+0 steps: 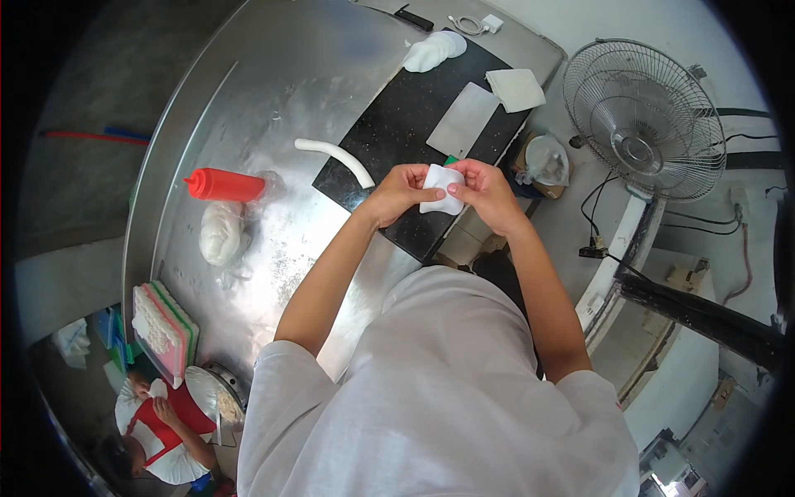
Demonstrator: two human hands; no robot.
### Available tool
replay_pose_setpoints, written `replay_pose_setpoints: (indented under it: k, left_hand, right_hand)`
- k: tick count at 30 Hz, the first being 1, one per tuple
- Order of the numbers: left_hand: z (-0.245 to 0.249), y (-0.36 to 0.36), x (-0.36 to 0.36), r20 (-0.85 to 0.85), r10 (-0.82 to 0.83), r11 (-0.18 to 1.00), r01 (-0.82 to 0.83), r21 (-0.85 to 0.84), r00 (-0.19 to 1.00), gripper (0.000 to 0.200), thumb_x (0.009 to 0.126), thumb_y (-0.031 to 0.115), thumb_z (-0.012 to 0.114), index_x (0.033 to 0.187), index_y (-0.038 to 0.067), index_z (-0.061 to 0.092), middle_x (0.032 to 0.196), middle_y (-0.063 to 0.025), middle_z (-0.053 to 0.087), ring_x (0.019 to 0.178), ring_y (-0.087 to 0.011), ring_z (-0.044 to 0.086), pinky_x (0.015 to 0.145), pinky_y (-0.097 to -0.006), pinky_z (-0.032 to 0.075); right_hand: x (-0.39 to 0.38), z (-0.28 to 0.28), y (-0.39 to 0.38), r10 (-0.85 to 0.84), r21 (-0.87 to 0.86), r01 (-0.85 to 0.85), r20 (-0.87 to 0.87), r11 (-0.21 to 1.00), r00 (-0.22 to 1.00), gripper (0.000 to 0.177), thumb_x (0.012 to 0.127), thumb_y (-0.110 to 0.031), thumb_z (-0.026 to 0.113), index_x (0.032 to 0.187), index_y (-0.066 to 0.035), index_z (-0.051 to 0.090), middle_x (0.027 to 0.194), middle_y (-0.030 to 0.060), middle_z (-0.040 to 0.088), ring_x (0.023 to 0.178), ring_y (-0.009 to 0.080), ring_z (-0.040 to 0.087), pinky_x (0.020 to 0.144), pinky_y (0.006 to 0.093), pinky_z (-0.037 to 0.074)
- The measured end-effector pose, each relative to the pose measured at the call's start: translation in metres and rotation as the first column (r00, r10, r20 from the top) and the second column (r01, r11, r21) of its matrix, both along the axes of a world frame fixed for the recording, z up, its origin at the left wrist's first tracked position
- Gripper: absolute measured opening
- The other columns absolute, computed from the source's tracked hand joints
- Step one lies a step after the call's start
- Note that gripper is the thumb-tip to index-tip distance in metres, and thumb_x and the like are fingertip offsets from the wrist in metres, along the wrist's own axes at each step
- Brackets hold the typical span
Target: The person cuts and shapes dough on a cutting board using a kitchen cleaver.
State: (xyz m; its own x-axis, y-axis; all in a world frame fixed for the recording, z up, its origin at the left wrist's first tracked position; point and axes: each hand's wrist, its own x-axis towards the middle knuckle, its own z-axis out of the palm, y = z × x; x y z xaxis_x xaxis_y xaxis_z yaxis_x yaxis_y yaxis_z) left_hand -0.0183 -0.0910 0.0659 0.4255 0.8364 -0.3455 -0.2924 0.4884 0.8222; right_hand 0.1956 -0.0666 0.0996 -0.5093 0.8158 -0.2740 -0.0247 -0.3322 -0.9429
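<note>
Between my left hand [402, 195] and my right hand [489, 195] is a flat white dough piece [443, 189], pinched at both sides with my thumbs on its face. Both hands are over the near part of a black board [397, 157]. A curved white dough roll [335, 155] lies across the board's left edge, left of my left hand. Beyond my hands a metal scraper blade [465, 118] with a green handle rests on the board. At the board's far end sits a white dough lump [435, 51], and a folded cloth [515, 89] lies at its right edge.
On the metal table [286, 108] are a red squeeze bottle [225, 185], bagged dough [222, 232] and stacked coloured boards [170, 327]. A co-worker in a red apron [178, 414] holds something white at lower left. A fan [644, 120] stands at right.
</note>
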Motion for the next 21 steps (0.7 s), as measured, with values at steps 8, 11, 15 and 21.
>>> replay_pose_setpoints:
  k: [8,11,15,21]
  left_hand:
    - [0.005,-0.008,0.016,0.147,0.117,0.993,-0.119,0.002,0.982,0.029,0.085,0.001,0.082,0.108,0.003,0.065,0.106,-0.0076,0.073,0.098,-0.0143,0.071,0.089,-0.0307,0.056]
    - [0.013,-0.008,0.019,0.115,0.083,0.997,-0.082,-0.009,0.99,0.026,0.087,0.001,0.08,0.104,0.007,0.061,0.106,-0.0045,0.07,0.098,-0.0123,0.069,0.09,-0.031,0.057]
    - [0.001,-0.007,0.019,0.096,0.081,0.996,-0.085,0.035,0.992,0.028,0.086,0.001,0.081,0.101,0.008,0.059,0.105,-0.0043,0.07,0.097,-0.0111,0.069,0.088,-0.0299,0.056]
    - [0.001,-0.008,0.02,0.131,0.044,0.998,-0.05,0.044,0.99,0.032,0.088,0.004,0.081,0.111,0.007,0.059,0.109,-0.0044,0.069,0.102,-0.0118,0.069,0.092,-0.0303,0.056]
  right_hand:
    - [0.012,0.009,-0.001,0.023,-0.02,-0.023,-0.02,1.0,1.0,0.03,0.094,0.003,0.066,0.124,0.004,0.062,0.111,0.0081,0.071,0.098,0.0127,0.068,0.085,0.0284,0.055]
    - [0.015,0.008,-0.001,0.035,0.037,-0.036,0.029,0.999,0.999,0.031,0.094,0.003,0.066,0.124,0.004,0.062,0.111,0.0084,0.071,0.098,0.0126,0.068,0.085,0.0291,0.055]
    - [0.017,0.013,-0.005,0.029,0.069,-0.033,0.058,0.997,0.998,0.03,0.093,0.003,0.066,0.123,0.004,0.062,0.109,0.0084,0.071,0.097,0.0123,0.068,0.085,0.0298,0.055]
    - [0.02,0.025,-0.009,0.035,0.103,-0.047,0.119,0.994,0.992,0.027,0.094,0.002,0.066,0.12,0.003,0.063,0.106,0.007,0.071,0.096,0.0116,0.068,0.084,0.0294,0.054]
